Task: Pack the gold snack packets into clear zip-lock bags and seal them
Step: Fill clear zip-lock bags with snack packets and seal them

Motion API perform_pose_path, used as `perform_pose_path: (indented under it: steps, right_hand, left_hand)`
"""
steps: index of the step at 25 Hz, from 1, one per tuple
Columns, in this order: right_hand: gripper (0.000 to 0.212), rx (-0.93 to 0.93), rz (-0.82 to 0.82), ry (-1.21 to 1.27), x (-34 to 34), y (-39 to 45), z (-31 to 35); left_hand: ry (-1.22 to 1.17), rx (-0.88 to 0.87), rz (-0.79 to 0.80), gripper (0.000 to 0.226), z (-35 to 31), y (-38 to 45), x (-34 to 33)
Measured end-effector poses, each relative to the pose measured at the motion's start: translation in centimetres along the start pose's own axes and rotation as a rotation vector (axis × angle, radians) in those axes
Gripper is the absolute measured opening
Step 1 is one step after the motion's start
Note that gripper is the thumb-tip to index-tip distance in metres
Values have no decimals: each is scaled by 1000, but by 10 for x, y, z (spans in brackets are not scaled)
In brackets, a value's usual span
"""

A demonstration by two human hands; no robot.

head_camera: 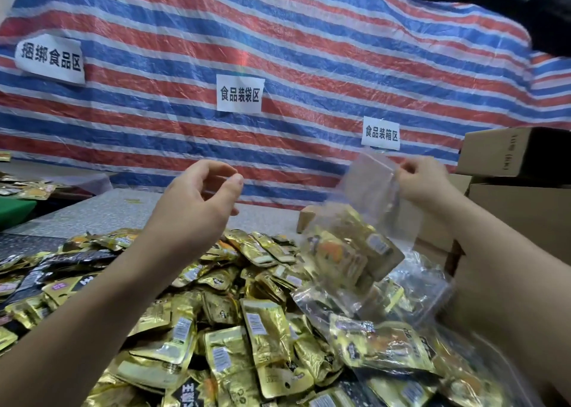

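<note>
bag held up by its top edge, left hand free

your right hand (421, 179) pinches the upper edge of a clear zip-lock bag (367, 218), which hangs above the table (102, 208) with several gold snack packets (349, 255) settled in its lower half. your left hand (200, 196) is raised just left of the bag, apart from it, fingers loosely curled and holding nothing. below both forearms a big heap of loose gold packets (222, 323) covers the near table. filled clear bags (386, 345) lie at the heap's right side. cardboard boxes (506, 156) stand to the right. behind, a red, white and blue striped tarp (278, 45) carries three white paper signs (239, 93).
</note>
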State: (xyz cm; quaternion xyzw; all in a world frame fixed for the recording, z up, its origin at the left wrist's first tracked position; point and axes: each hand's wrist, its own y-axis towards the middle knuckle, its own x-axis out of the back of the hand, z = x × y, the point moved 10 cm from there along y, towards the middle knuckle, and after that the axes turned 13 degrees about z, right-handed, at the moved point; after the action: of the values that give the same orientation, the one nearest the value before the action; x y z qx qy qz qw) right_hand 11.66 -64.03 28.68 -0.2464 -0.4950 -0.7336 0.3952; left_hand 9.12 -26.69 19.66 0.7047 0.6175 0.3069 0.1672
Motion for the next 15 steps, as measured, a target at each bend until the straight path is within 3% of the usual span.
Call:
perform_pose_path:
  steps: [3,5,11,15]
  right_hand:
    - [8,-250,248,-525,-44,-15,-97]
    - [12,-325,323,-677,-73,-37,-145]
    - [13,-406,243,-531,-89,-41,-175]
    - [14,-419,92,-89,-80,-33,-168]
  left_hand:
    - [4,-3,17,5,-4,0,-2]
    - [-1,-14,25,7,-5,0,-2]
    - [39,-14,62,20,-5,2,-10]
    - [42,-16,76,15,-5,1,-11]
